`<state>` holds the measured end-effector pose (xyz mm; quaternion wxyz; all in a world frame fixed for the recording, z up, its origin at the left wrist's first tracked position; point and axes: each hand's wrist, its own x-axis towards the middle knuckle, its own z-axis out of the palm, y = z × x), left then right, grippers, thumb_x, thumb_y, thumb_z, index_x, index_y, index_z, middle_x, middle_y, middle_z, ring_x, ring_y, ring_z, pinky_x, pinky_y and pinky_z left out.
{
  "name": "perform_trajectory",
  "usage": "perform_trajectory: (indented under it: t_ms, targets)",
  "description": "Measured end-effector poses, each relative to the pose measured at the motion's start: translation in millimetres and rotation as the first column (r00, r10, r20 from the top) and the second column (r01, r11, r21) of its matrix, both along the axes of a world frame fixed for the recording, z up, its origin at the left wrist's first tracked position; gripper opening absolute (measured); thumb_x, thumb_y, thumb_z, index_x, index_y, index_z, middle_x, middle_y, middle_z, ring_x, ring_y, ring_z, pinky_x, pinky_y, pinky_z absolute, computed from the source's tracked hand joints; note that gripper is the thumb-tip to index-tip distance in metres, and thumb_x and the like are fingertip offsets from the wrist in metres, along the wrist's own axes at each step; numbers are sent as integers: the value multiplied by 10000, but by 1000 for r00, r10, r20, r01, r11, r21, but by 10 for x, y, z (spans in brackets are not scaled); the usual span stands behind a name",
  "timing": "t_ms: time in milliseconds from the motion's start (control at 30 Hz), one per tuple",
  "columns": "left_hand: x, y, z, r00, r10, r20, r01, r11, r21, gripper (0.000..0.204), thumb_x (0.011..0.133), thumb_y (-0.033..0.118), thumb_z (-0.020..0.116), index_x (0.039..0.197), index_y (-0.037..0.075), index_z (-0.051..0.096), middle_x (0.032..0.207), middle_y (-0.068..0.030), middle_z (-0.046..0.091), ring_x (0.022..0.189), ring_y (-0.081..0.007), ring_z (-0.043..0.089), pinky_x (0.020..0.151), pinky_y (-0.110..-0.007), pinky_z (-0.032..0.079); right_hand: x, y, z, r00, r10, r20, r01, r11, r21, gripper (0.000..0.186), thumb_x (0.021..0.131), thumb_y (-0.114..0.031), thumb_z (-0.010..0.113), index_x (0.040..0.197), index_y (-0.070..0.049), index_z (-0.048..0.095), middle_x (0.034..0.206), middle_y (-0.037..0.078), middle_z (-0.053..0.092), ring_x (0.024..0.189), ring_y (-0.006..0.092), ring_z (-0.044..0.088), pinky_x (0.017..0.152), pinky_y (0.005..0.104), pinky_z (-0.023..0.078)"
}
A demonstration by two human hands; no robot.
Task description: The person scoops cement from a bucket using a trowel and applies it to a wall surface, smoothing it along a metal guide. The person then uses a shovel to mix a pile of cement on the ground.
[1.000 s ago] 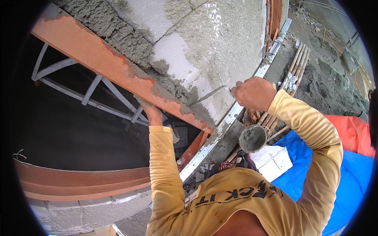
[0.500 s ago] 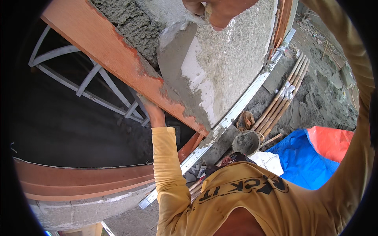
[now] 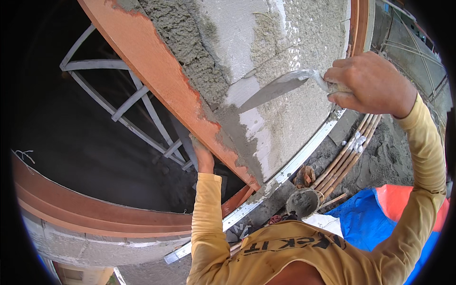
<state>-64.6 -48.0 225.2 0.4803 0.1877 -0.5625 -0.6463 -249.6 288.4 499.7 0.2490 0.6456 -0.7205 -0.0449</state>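
My right hand [image 3: 368, 85] is closed round the handle of a trowel [image 3: 278, 87]. The trowel's thin blade points left, and its tip is at the patch of wet mortar [image 3: 240, 135] on the wall beside the frame. Rough, thicker mortar [image 3: 187, 47] covers the wall further up along that edge. My left hand [image 3: 203, 156] is at the inner edge of the orange-brown wooden frame [image 3: 156, 76]; its fingers are hidden in the dark opening, so their grip does not show.
A metal straightedge [image 3: 289, 168] runs along the wall's lower edge. Tied bamboo poles [image 3: 349, 152], a mortar-caked bucket [image 3: 303, 202] and a blue and orange tarp [image 3: 365, 211] lie below. Pale curved grille bars [image 3: 128, 107] cross the opening, above a wooden sill [image 3: 99, 211].
My right hand has moved down and right from the top of the wall, swinging the trowel blade from flat on the mortar to nearly edge-on. My left hand keeps its place at the frame.
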Motion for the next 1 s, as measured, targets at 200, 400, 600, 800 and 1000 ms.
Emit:
perform_trajectory:
  t_ms: [200,400,600,800,1000]
  targets:
    - [-11,138,164,1000,-23,8,23,999,-24,429,938,385,388,1174,36,470,1093,-54,535,1007,-159,512,871,-297,412,278,-602,661,940,86,-329,-82,996,25,287,686,-310,687,754,-35,640,631,98,606,568,239,605,558,339,488]
    - [-30,98,53,989,56,140,-43,995,-92,422,939,336,385,1178,-2,466,1108,-71,546,986,-174,526,861,-299,417,644,-765,1970,987,-122,-101,150,923,354,353,773,-357,626,812,-9,666,659,83,604,661,181,580,619,306,454]
    - [-75,110,97,995,26,93,-21,998,-55,415,934,332,379,1151,-5,487,1098,-78,553,976,-179,534,831,-292,431,257,-550,2280,971,-237,15,237,971,4,391,737,-415,669,879,-51,683,743,63,631,706,164,589,645,294,471]
    - [-103,193,174,999,-31,27,32,998,-57,302,920,345,445,1121,121,475,979,7,537,882,-106,530,732,-258,457,-413,64,1918,962,-125,242,217,889,-403,298,673,-307,691,739,-18,659,556,49,565,504,157,570,467,286,465]
    - [35,126,166,994,38,103,-32,998,-53,326,931,377,408,1125,123,467,1000,4,534,904,-118,534,771,-274,457,-225,-334,1792,980,-19,197,36,996,-81,332,672,-319,711,764,-1,684,588,62,591,515,169,531,504,305,418]
